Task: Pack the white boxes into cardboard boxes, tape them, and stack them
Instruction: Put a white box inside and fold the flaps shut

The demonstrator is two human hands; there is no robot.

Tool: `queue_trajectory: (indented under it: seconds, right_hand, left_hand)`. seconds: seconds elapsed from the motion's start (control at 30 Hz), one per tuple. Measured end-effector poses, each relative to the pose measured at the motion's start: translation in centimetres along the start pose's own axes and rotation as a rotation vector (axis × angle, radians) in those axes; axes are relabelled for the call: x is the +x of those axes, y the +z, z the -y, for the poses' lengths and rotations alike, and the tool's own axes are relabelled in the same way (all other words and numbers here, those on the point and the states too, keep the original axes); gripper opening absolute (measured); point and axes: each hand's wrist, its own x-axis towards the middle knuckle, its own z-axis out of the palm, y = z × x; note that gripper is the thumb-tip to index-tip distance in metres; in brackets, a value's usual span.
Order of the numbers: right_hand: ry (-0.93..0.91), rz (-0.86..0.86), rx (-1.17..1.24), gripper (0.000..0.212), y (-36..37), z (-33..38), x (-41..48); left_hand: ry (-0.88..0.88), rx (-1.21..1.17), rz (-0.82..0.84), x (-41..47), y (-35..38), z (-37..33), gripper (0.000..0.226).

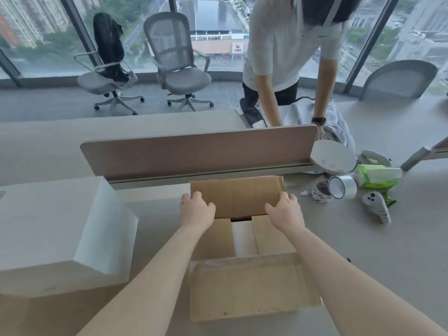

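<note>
At the surface's near edge, the cardboard box holds a white box, visible between its side flaps; left grip and right grip each curl over the far flap, apparently to fold it down evenly for taping

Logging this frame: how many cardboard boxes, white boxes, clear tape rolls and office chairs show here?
cardboard box: 1
white boxes: 2, one at left, one inside the cardboard box
clear tape roll: 1
office chairs: 3
Total: 7
</note>
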Motion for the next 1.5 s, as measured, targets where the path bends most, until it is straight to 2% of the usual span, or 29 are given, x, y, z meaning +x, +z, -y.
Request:
queue_trajectory:
  seconds: [0.23, 0.5, 0.6, 0.73, 0.83, 0.97, 1.07, 1.27, 1.4, 1.5]
  right_hand:
    - [0.041, 0.007, 0.08, 0.07, 0.3, 0.5, 1.0]
    - [-0.03, -0.061, 0.121, 0.092, -2.6, -0.4, -0.6]
    - [-0.1, -0.06, 0.073, 0.086, -4.1, -1.5, -2.0]
    - [-0.163, -0.086, 0.069, 0.063, -5.2, -3.4, -4.2]
    - [-0.222, -0.079, -0.001, 0.04, -5.5, -4.7, -5.8]
    - [-0.361, -0.119, -0.259, 0.03, -4.8, -6.0, -7.9]
    - [-0.397, -0.058, -0.332, 0.024, -3.9, -6.5, -9.4]
    - [-0.266, 0.128, -0.26, 0.03, -1.0, -7.0, -10.3]
    - [-0.211, 0.155, -0.221, 0.035, 0.6, -7.4, -10.3]
    - [-0.264, 0.163, -0.337, 0.047, 1.4, -7.3, -11.1]
  left_hand:
    - [-0.034, -0.059, 0.049, 1.6, 0.3, 0.3, 0.058]
    - [-0.061, -0.122, -0.069, -2.1, -1.3, -1.3, 0.079]
    - [-0.059, -0.123, -0.116, -4.5, -1.8, -1.5, 0.069]
    - [-0.115, -0.082, -0.161, -8.3, -1.6, -1.4, 0.048]
    - [-0.144, 0.113, -0.211, -10.4, -1.0, -1.1, 0.041]
    - [-0.13, 0.408, -0.113, -13.1, -0.1, -0.7, 0.042]
    - [-0.13, 0.43, -0.061, -14.7, 0.9, -0.1, 0.041]
    - [-0.051, 0.28, 0.061, -15.3, 2.9, 1.4, 0.03]
    - [-0.053, 0.231, 0.118, -14.6, 4.3, 3.2, 0.039]
    - [-0.034, 0.23, 0.15, -14.5, 5.0, 3.9, 0.046]
